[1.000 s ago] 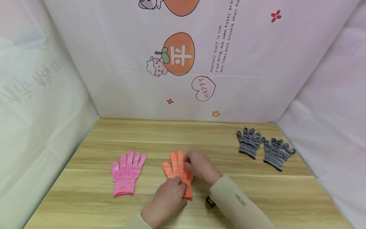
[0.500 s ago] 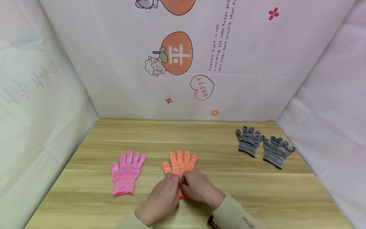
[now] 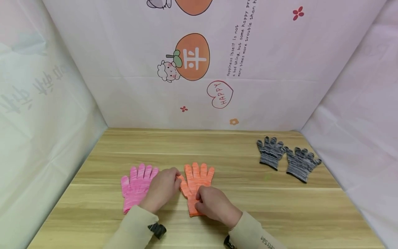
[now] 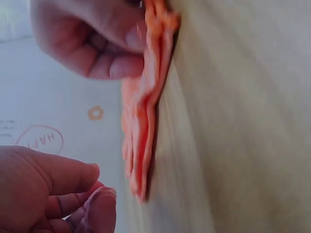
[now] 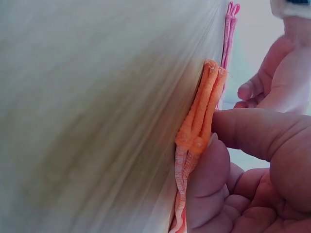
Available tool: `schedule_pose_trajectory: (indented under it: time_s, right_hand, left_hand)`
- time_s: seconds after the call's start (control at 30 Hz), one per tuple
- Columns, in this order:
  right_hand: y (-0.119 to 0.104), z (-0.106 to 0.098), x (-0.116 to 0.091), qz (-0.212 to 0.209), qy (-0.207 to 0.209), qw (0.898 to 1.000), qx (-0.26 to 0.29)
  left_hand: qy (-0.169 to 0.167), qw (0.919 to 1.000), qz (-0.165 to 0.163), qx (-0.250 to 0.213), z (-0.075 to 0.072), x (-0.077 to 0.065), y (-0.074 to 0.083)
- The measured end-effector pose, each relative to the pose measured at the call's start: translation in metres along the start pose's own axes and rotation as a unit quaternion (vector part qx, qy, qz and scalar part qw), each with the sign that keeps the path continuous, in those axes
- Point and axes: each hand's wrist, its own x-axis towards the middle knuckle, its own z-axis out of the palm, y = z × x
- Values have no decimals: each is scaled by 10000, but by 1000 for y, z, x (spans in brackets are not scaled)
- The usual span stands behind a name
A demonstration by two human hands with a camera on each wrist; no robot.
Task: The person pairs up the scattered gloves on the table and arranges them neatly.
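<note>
An orange knit glove [image 3: 196, 181] lies flat on the wooden table, fingers pointing away; its edge shows several layers in the wrist views. My right hand [image 3: 217, 204] is over its cuff, and thumb and index finger pinch the cuff [image 5: 194, 116] in the right wrist view. Beside the glove's thumb is my left hand [image 3: 163, 188], its fingers loosely bent and a small gap between them and the orange fabric in the left wrist view. A pink knit glove [image 3: 135, 188] lies to the left, partly hidden by my left hand and sleeve.
Two dark grey knit gloves, one [image 3: 271, 154] slightly farther back than the other [image 3: 301, 165], lie at the back right. White printed sheeting [image 3: 264, 103] walls the wooden table [image 3: 236, 166] at the back and on both sides.
My right hand has come down from the orange glove's fingers to its cuff. My left hand has moved from the cuff to the left, beside the glove's thumb.
</note>
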Motion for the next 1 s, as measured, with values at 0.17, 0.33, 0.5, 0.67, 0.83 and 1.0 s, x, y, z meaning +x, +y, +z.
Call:
schedule_pose_trajectory:
  time_s: [0.17,0.33,0.5,0.67,0.83,1.0]
  right_hand:
    - [-1,0,-1,51,-40,10000,7]
    - [-1,-1,-1,44,-35,10000,-2]
    - [-1,-1,-1,30,-56,10000,1]
    - [-1,-2,-1,36,-91,10000,11]
    - [-1,-1,-1,24,-79,10000,7]
    - [-1,-1,0,-26,-45,10000,26]
  left_hand:
    - [-221,9992,-143,289,4,17,-9]
    - [-298,9987,-276,311,9,25,-12]
    - [-383,9979,-476,203,12,29,-15]
    - [-385,9974,-606,4,13,29,-14]
    - [-297,9972,-681,-127,12,28,-15]
    - [-210,9979,-606,-116,14,27,-17]
